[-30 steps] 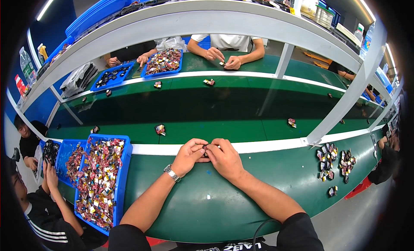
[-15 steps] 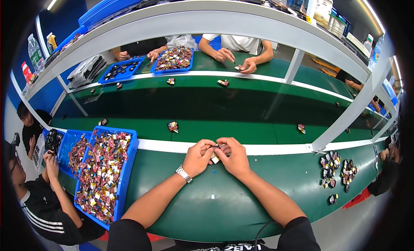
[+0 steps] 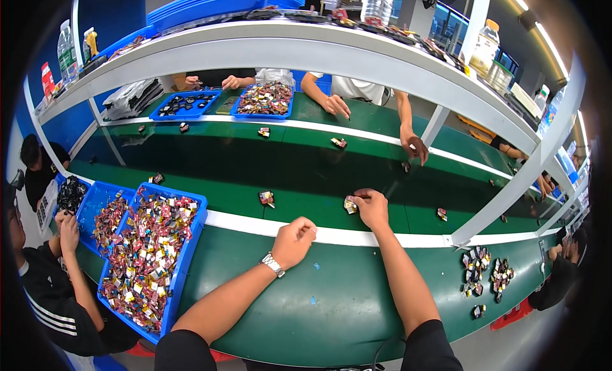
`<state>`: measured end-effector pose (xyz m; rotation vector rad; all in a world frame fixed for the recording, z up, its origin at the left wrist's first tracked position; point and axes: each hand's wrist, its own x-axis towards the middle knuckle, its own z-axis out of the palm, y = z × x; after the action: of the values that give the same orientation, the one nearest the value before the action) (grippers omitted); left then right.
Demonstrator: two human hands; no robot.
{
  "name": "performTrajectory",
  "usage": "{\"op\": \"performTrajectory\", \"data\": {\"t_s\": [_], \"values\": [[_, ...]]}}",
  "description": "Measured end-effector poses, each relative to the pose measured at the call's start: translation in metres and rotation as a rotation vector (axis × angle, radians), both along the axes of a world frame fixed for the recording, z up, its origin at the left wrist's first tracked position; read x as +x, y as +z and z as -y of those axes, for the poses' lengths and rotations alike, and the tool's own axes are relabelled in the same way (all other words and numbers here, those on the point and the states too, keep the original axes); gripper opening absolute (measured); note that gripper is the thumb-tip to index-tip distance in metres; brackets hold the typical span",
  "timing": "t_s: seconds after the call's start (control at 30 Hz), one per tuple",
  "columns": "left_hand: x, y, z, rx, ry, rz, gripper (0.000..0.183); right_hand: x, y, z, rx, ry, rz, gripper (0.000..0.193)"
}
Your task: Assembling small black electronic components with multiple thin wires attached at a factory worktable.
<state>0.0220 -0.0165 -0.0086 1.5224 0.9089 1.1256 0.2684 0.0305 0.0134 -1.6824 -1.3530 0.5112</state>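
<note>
Over the green conveyor belt (image 3: 306, 199), my right hand (image 3: 374, 210) reaches past the white rail. Its fingertips pinch a small circuit board piece (image 3: 350, 205) with a pale label and dark red parts, at or just above the belt surface. My left hand (image 3: 294, 243), with a metal watch on its wrist, hovers above the near green worktop (image 3: 268, 307) beside the rail. Its fingers are curled closed; whatever may be inside them is hidden. A similar board piece (image 3: 266, 198) lies on the belt farther left.
A blue bin (image 3: 203, 211) heaped with small boards stands at my left, near a seated person. Clusters of dark assemblies (image 3: 475, 269) lie on the worktop at right. A white shelf frame (image 3: 306, 49) spans overhead. Across the belt, a person's hand (image 3: 414, 148) reaches over a dark piece.
My hands have parted. The right one went forward and right over the belt with the board piece; the left stayed near the rail. The person opposite has extended an arm toward the belt.
</note>
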Motion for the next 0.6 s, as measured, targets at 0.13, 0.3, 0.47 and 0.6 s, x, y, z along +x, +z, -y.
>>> {"op": "performTrajectory", "data": {"t_s": [0.13, 0.3, 0.47, 0.6], "values": [[0.000, 0.009, 0.010, 0.190, -0.216, -0.210, 0.012, -0.013, 0.006, -0.003, 0.322, -0.028, 0.702, 0.031], [-0.006, 0.015, 0.011, 0.454, -0.290, -0.412, 0.011, -0.111, 0.030, -0.031, -0.049, 0.423, 0.343, 0.049], [-0.002, 0.006, 0.007, 0.502, -0.343, -0.460, 0.013, -0.171, 0.020, -0.051, -0.142, 0.444, 0.564, 0.070], [-0.007, 0.003, 0.007, 0.476, -0.341, -0.476, 0.014, -0.185, 0.007, -0.051, -0.026, 0.447, 0.684, 0.062]]}}
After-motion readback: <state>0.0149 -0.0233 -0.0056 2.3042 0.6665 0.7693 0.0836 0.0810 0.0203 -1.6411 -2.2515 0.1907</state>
